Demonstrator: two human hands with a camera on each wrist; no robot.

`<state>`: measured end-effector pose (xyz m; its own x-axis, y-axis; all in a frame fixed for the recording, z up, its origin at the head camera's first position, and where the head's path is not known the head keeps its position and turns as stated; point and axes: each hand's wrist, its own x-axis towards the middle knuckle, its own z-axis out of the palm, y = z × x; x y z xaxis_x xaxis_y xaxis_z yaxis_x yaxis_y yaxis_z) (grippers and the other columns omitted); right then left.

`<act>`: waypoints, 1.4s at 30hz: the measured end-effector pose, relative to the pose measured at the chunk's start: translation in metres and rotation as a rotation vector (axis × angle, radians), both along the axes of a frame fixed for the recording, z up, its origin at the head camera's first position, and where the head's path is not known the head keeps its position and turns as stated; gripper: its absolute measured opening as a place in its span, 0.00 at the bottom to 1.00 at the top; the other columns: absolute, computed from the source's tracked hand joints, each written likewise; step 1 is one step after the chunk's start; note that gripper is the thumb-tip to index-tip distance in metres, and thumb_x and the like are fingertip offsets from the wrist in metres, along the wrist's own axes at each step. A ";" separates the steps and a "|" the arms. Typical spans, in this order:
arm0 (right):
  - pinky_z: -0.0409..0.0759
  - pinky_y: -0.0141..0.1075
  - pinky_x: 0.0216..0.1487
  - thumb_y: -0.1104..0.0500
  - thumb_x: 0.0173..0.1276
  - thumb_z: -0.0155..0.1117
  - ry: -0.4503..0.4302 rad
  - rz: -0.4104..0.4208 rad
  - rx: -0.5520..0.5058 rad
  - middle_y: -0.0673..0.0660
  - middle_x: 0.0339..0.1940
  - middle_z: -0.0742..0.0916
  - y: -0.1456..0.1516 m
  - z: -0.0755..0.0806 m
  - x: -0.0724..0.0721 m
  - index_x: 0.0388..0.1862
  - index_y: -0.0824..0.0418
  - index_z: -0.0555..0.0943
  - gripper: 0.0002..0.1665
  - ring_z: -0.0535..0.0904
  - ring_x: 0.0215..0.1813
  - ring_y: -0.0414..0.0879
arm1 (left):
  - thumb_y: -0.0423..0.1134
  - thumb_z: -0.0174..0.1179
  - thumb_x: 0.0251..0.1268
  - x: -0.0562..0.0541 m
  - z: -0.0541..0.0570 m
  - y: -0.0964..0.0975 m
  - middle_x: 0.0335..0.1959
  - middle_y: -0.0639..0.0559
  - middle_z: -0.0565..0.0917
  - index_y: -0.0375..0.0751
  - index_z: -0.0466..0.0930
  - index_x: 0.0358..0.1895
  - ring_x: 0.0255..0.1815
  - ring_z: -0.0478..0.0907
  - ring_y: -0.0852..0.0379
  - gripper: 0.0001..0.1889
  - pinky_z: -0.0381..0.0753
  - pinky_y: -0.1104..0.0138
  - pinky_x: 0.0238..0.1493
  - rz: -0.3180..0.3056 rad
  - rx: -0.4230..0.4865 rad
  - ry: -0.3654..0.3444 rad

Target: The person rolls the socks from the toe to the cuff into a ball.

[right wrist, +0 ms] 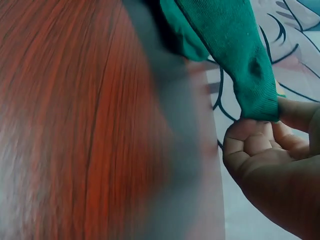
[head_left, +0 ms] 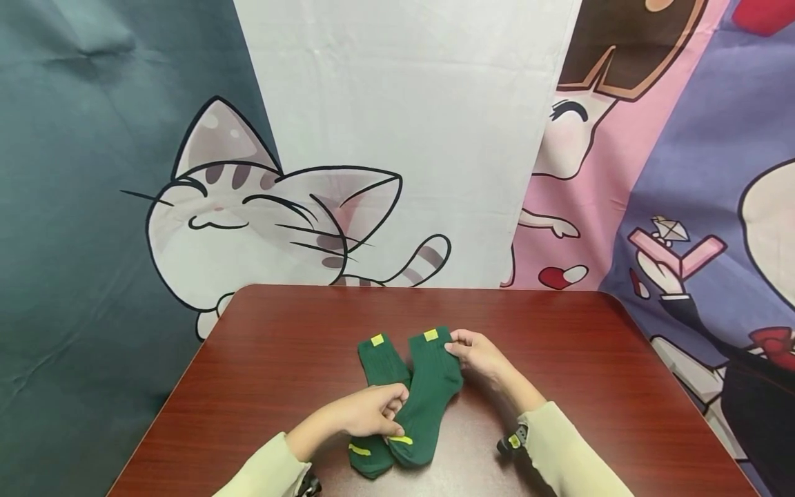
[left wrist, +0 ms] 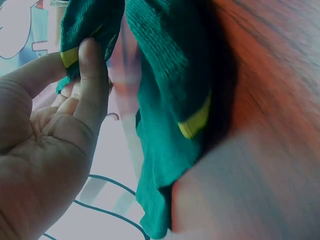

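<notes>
Two dark green socks with yellow marks are in the head view. My left hand [head_left: 375,411] pinches the right-hand sock [head_left: 430,393] near its yellow toe stripe, between thumb and fingers. At that sock's cuff, my right hand [head_left: 475,355] pinches the edge beside a yellow tag. The left-hand sock [head_left: 381,362] lies on the table, partly covered by the other sock and my left hand. In the left wrist view, the pinched sock [left wrist: 92,22] hangs beside the lying one [left wrist: 165,100]. The right wrist view shows the held cuff [right wrist: 260,102] raised above the tabletop.
A reddish-brown wooden table [head_left: 279,345] with rounded far corners carries the socks. Behind it hangs a cloth backdrop [head_left: 404,103] with a cartoon cat and other figures. A dark device on a strap [head_left: 512,440] is worn at the right wrist.
</notes>
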<state>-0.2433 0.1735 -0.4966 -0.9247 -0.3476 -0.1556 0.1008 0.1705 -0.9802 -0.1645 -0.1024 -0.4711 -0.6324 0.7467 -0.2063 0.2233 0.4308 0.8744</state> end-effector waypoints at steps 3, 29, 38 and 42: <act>0.81 0.38 0.39 0.62 0.75 0.60 0.030 -0.026 0.003 0.51 0.34 0.84 -0.009 0.001 0.000 0.48 0.70 0.78 0.10 0.80 0.34 0.43 | 0.27 0.67 0.64 0.001 -0.002 -0.008 0.26 0.57 0.56 0.41 0.60 0.37 0.23 0.55 0.64 0.19 0.61 0.73 0.29 0.010 0.025 -0.046; 0.68 0.32 0.27 0.63 0.73 0.62 0.115 -0.037 0.082 0.49 0.25 0.74 -0.076 -0.015 -0.015 0.46 0.62 0.81 0.05 0.68 0.24 0.42 | 0.23 0.63 0.64 0.005 -0.022 -0.066 0.26 0.55 0.55 0.35 0.58 0.38 0.25 0.55 0.61 0.19 0.63 0.74 0.28 0.081 0.163 -0.233; 0.69 0.32 0.27 0.62 0.74 0.62 0.122 0.009 0.140 0.48 0.24 0.75 -0.088 -0.018 -0.017 0.45 0.61 0.82 0.05 0.68 0.23 0.41 | 0.22 0.64 0.64 0.011 -0.027 -0.068 0.24 0.55 0.61 0.35 0.62 0.41 0.24 0.66 0.60 0.16 0.85 0.67 0.32 0.151 0.142 -0.293; 0.72 0.33 0.31 0.61 0.74 0.63 0.138 0.024 0.208 0.48 0.26 0.78 -0.093 -0.019 -0.017 0.45 0.59 0.83 0.05 0.72 0.27 0.41 | 0.22 0.65 0.61 0.017 -0.025 -0.066 0.24 0.53 0.64 0.33 0.65 0.45 0.24 0.70 0.58 0.17 0.87 0.64 0.32 0.201 0.118 -0.270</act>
<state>-0.2605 0.0810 -0.5154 -0.9338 -0.3438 -0.0991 -0.0379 0.3707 -0.9280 -0.1479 -0.1688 -0.4965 -0.7036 0.6414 -0.3059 -0.1018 0.3351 0.9367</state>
